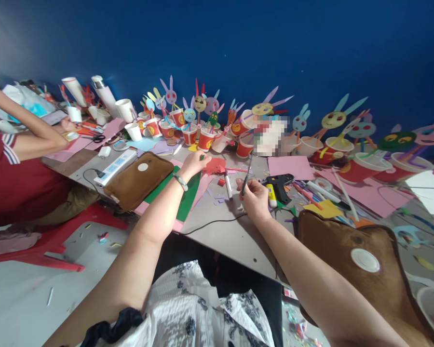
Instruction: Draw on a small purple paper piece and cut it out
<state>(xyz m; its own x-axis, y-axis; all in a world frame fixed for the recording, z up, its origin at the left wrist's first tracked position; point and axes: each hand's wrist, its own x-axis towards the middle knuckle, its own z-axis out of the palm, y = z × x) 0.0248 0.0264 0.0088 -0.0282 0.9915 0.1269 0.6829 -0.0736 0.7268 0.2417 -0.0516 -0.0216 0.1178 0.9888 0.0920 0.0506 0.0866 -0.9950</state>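
My left hand (pixel 194 165), a bracelet at its wrist, is closed in a pinch above the green sheet (pixel 188 202). A small green piece (pixel 202 157) shows at its fingertips. My right hand (pixel 256 196) is closed around the dark handles of a pair of scissors (pixel 245 183), blades pointing up and away. Red paper (pixel 215 166) lies between the hands, with a white marker (pixel 228 186) and purple paper scraps near it. Just right of my right hand are a yellow glue stick (pixel 271 195) and a black glue gun (pixel 282 187).
Red paper cups (pixel 206 140) with rabbit-faced paper figures line the blue wall. Brown plush pouches (pixel 141 180) (pixel 358 260) lie on both sides. A power strip (pixel 115 166) is at left. A cable crosses the table (pixel 224 241). Another person's arm (pixel 39 135) reaches in from the left.
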